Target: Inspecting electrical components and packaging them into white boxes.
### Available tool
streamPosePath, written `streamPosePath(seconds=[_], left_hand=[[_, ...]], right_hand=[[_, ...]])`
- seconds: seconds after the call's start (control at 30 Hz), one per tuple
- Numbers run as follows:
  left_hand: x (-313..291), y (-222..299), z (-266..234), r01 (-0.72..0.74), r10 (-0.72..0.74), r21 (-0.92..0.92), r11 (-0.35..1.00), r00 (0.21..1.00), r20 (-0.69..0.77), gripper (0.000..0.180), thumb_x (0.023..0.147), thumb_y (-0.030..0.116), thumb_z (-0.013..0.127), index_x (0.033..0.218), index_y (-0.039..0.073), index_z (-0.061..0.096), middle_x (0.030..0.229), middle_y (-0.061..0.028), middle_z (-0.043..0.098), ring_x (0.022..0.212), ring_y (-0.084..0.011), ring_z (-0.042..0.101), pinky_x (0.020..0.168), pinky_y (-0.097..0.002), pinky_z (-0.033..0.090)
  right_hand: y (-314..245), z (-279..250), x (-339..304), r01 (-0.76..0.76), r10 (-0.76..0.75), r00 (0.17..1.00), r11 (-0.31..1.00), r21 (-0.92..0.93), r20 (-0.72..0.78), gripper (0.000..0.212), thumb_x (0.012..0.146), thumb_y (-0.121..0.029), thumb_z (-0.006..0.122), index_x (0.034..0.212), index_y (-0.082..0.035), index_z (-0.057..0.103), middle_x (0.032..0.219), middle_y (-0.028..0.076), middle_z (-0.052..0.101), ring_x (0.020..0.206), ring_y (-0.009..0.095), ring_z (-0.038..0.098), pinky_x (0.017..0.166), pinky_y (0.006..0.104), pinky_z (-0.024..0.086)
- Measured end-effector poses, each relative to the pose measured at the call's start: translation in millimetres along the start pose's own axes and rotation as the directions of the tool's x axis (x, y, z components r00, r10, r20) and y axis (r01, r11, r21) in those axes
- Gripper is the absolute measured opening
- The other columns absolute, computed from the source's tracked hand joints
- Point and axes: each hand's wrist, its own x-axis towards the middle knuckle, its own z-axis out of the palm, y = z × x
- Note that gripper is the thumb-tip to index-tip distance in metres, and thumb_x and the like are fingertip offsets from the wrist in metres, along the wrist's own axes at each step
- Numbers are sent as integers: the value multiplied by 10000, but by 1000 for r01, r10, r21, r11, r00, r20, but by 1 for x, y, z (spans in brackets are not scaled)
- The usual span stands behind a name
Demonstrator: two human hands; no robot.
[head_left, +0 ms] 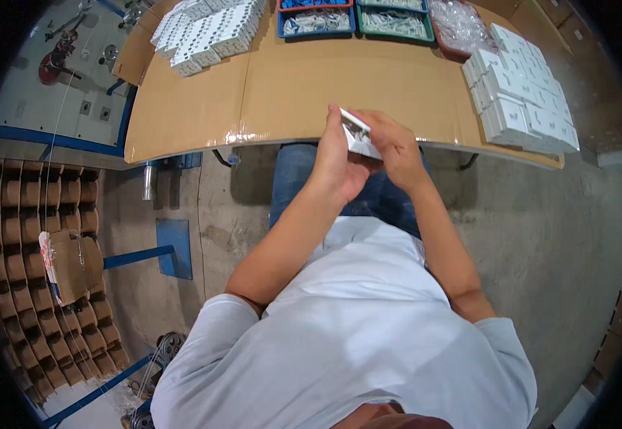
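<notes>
Over the near edge of the cardboard-covered table (289, 93), a small white box (362, 145) is held between both hands. My left hand (334, 161) grips its left side, the thumb pressed along the edge. My right hand (394, 146) wraps round the right side, its fingers curled over the top. The box's end facing up is open, and something dark or shiny shows inside, too small to make out. Most of the box's lower part is hidden by the fingers and palms.
Stacked white boxes stand at the table's far left (214, 32) and at its right (518, 93). Trays of small parts, a blue one (318, 36) and a green one (397, 36), line the back beside a brown tray of clear plastic bags (461, 25). A cardboard divider grid (39, 272) lies left.
</notes>
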Motion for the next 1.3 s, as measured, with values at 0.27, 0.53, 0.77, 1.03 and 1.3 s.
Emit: streamPosePath(seconds=[0.27,0.53,0.77,1.03,1.3], left_hand=[[6,-6,-6,-212,210,37,976,976,57,578,1051,539,458,1425,98,453,1336,-104,563,1188,-240,580,930,-309,497],[9,8,-30,-797,513,577,-179,424,746,1044,843,332,751,1582,-69,132,1522,-296,332,1407,-433,375,1160,-468,325],[22,-8,-44,-803,714,596,-11,412,567,974,928,692,437,1488,-102,360,1454,-305,430,1327,-418,440,1094,-489,384],[42,0,-48,-774,775,629,-65,358,521,1077,888,837,384,1411,-102,454,1376,-280,494,1221,-377,547,998,-467,472],[54,-1,-54,-753,836,655,-60,320,445,900,983,689,308,1285,-125,549,1198,-279,611,1118,-378,612,945,-444,503]], right_hand=[[6,-12,-1,138,-138,990,990,-4,5,473,974,-304,616,1368,-43,630,1499,167,505,1414,287,433,1096,420,412],[-32,0,7,-342,420,907,702,624,25,573,1038,-349,581,1488,-32,423,1361,92,584,1146,154,611,923,293,509],[-23,37,9,-399,473,881,749,529,-6,690,949,-317,745,1462,4,414,1235,110,629,1093,154,617,948,303,506],[-21,49,21,-423,509,858,777,466,-69,734,966,-379,711,1494,14,384,1299,151,603,1169,186,589,967,322,499],[-10,50,21,-465,517,856,793,394,-29,552,1053,-258,583,1504,16,419,1204,104,599,1112,162,586,939,296,486]])
